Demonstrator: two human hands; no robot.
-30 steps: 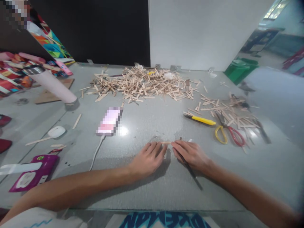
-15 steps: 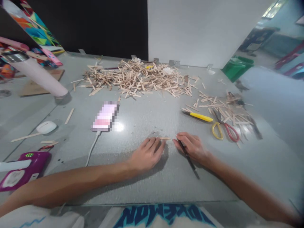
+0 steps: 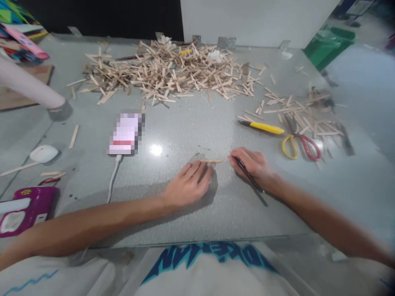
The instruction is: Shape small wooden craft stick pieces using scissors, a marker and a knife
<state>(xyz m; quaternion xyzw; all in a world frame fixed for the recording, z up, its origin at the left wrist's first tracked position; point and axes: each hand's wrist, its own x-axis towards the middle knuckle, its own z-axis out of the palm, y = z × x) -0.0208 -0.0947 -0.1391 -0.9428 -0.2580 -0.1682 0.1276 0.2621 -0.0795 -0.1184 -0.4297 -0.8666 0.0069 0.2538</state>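
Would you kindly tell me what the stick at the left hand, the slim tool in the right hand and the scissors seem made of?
Stick: probably bare wood, pale tan and matte.
Slim tool: dark with a faint sheen, so metal or plastic; I cannot tell.
Scissors: probably metal blades, dull grey; bright yellow and red handles suggest plastic.

One left hand [image 3: 189, 183], one right hand [image 3: 258, 167] — wooden sticks [image 3: 173, 76] past counting.
One single stick [image 3: 216, 161] by the left hand, one dark slim tool [image 3: 250, 177], one pair of scissors [image 3: 297, 134], one yellow cutter [image 3: 267, 128], one phone [image 3: 126, 133], one white cable [image 3: 113, 178] — one rounded white object [image 3: 44, 153], one purple device [image 3: 46, 197], one pale cylinder [image 3: 31, 84], one green bin [image 3: 327, 49].
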